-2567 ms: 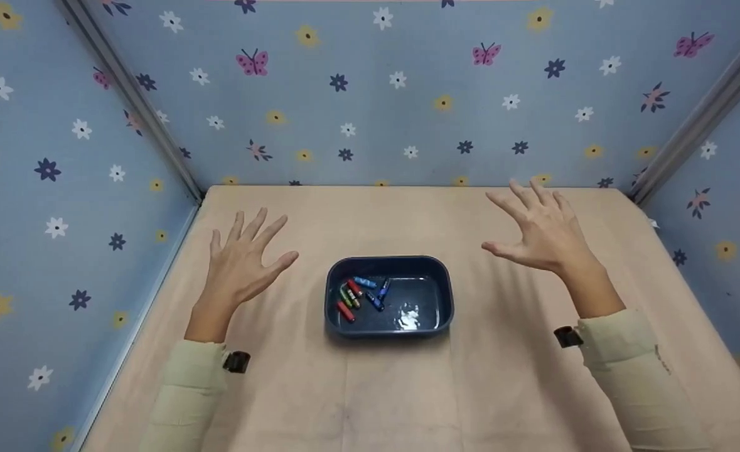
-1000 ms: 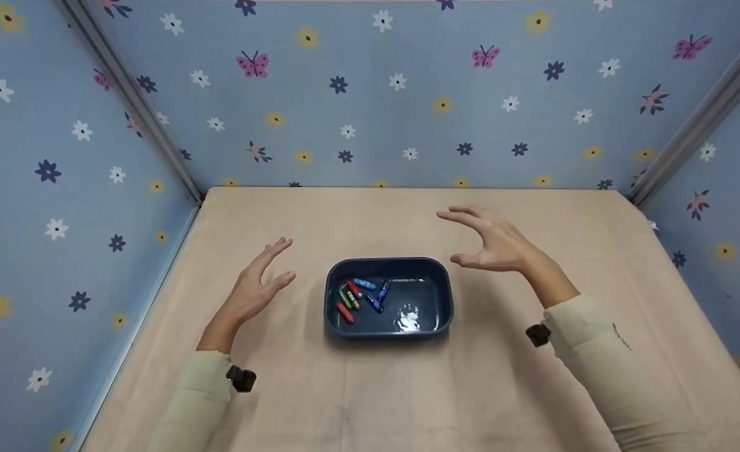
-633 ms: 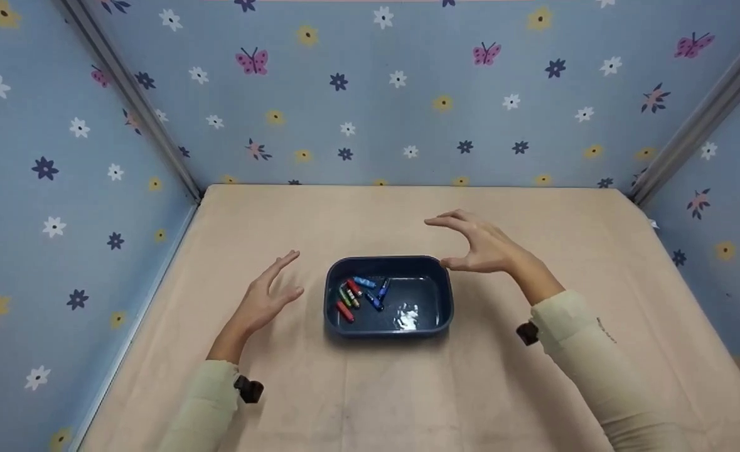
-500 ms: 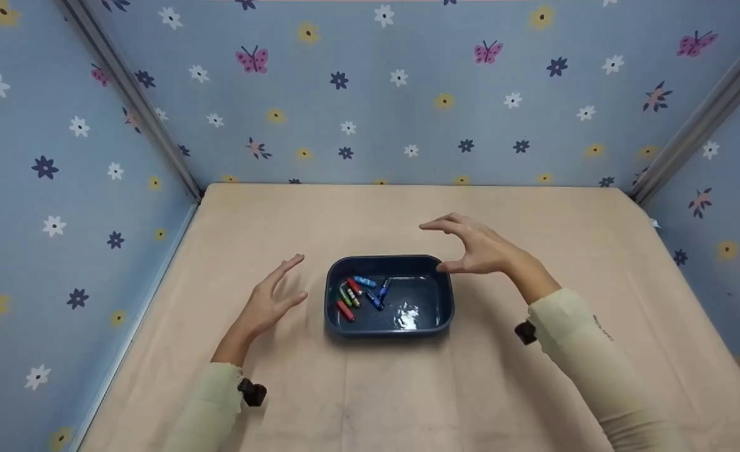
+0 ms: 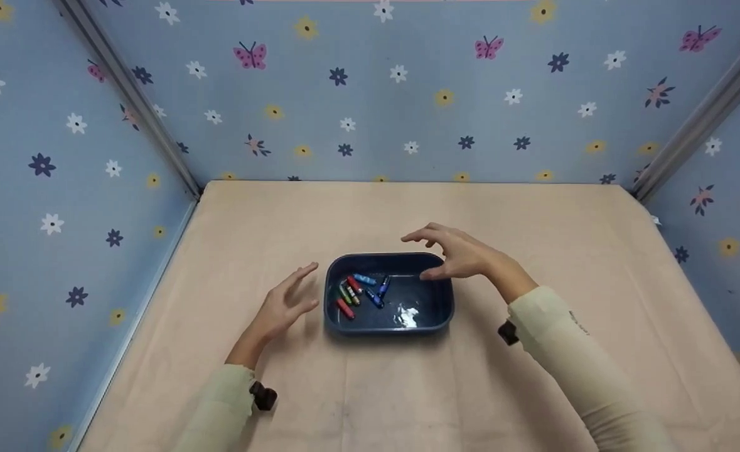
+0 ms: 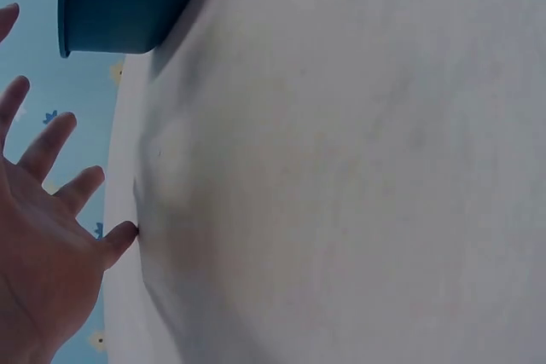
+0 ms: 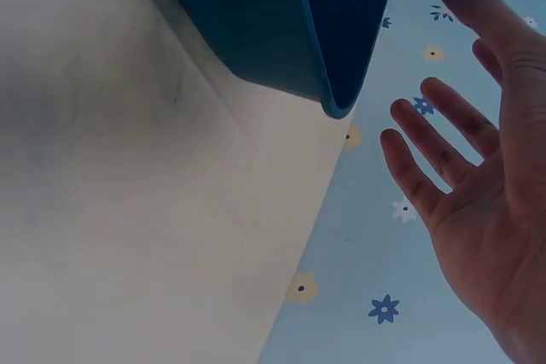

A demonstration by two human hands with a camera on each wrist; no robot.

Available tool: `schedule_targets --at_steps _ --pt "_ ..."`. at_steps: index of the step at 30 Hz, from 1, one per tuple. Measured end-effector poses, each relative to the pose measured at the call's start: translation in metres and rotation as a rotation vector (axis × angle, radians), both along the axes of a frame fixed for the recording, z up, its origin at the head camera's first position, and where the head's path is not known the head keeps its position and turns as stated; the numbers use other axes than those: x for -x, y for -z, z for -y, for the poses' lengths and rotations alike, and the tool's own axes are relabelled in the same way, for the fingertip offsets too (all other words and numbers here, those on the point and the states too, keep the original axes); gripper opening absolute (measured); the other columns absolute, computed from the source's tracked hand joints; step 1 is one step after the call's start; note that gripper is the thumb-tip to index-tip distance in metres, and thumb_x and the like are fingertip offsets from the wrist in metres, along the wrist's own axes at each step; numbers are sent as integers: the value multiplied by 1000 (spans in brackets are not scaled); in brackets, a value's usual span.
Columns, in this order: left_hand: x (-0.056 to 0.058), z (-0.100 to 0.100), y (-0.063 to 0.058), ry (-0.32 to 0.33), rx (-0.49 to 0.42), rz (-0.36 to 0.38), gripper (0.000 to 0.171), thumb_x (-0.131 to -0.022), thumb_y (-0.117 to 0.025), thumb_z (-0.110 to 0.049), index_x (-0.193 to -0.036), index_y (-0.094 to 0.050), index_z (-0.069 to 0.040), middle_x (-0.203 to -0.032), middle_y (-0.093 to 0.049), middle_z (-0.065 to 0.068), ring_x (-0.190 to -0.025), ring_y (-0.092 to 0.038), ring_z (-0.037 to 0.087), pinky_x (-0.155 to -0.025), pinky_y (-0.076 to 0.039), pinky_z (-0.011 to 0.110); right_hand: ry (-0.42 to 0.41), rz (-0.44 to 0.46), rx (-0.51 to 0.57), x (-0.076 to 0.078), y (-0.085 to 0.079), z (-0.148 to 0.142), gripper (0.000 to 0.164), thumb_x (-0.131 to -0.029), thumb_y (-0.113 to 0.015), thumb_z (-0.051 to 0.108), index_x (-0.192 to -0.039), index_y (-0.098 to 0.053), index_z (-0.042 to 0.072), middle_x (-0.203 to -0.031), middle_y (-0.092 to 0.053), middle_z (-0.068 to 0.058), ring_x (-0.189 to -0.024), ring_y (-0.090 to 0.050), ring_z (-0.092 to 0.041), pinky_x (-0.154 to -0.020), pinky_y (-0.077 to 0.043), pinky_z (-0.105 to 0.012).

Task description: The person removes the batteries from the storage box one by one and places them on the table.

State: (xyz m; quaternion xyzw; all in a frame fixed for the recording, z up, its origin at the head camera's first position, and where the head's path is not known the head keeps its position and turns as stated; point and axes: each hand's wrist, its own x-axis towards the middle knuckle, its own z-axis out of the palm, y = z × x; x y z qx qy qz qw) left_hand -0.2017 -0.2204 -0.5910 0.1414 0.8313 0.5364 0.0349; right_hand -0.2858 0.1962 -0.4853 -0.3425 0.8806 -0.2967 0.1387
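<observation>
A dark blue rectangular bin point(image 5: 390, 331) with rounded corners sits mid-table. On its floor, toward the left, lie several small cylinders that look like batteries: a red one point(image 5: 345, 308), a light blue one point(image 5: 364, 280), a dark blue one point(image 5: 375, 297) and others. My left hand point(image 5: 282, 307) hovers just left of the bin, fingers spread and holding nothing. Over the bin's right back corner is my right hand point(image 5: 461, 254), thumb and fingers apart. Both wrist views show bare palms, the left hand point(image 6: 51, 245) below the bin's side and the right hand point(image 7: 486, 185) beside its rim.
A pale cloth covers the table point(image 5: 401, 395). Blue flowered panels point(image 5: 370, 94) stand along the back and both sides. Each wrist carries a small black camera point(image 5: 263, 396) beside a light green sleeve point(image 5: 219, 408).
Both hands have come inward and lower toward the bin, the left from the left and the right from the right. The bin and its cylinders have stayed put.
</observation>
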Motion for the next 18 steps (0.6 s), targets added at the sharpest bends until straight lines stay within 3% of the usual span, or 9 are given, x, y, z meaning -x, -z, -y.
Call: schedule_targets --at_steps 12,18 --pt "0 -13 4 57 30 49 79 -101 -84 -15 -172 -49 -17 -180 -48 11 -176 -27 41 -144 -15 68 -7 33 -37 1 10 20 74 -94 -88 29 -163 -60 22 -154 -64 -17 -136 -68 -42 -117 -56 -65" --pt "1 -14 4 87 -11 86 78 -103 -82 -12 -172 -47 -17 -176 -52 16 -169 -42 43 -142 -23 69 -31 29 -33 1 11 26 76 -92 -89 28 -162 -61 20 -151 -65 -18 -131 -68 -43 -115 -56 -65"
